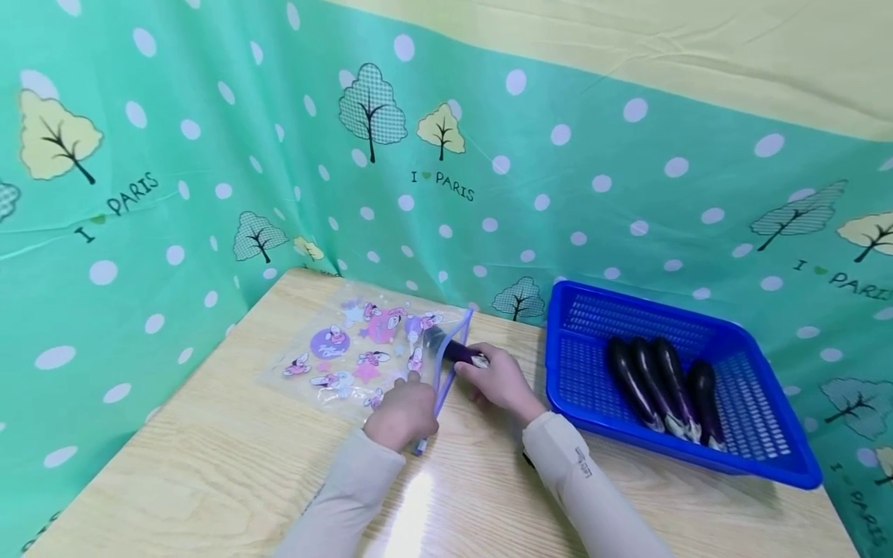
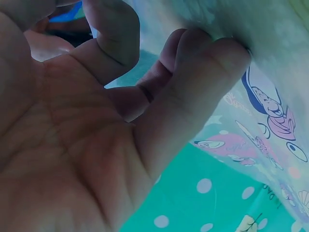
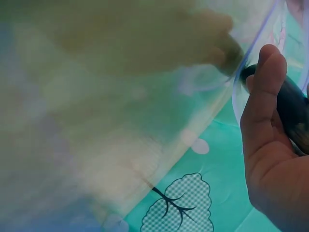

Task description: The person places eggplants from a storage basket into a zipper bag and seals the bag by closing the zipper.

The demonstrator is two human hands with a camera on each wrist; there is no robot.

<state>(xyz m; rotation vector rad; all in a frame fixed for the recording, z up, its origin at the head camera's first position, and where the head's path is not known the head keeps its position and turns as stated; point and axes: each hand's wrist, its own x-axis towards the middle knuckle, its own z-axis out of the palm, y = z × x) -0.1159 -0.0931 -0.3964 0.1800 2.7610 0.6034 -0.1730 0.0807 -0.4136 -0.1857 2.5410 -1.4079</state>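
Observation:
A clear zip bag (image 1: 346,380) printed with pink and purple cartoon figures lies on the table, its purple-edged mouth facing right. At the near side of that mouth, my left hand (image 1: 403,412) holds the bag with bent fingers; in the left wrist view, fingertips (image 2: 227,58) meet the printed plastic (image 2: 270,106). My right hand (image 1: 501,380) grips a dark purple eggplant (image 1: 456,351) by its stem end. The eggplant's far end is inside the bag's mouth. From the right wrist, the eggplant (image 3: 292,108) shows beside the thumb, close to the bag's rim (image 3: 235,92).
A blue plastic basket (image 1: 582,372) stands at the right of the wooden table (image 1: 230,457), with several eggplants (image 1: 656,384) lying side by side in it. Green dotted cloth (image 1: 279,155) hangs behind and along the left side.

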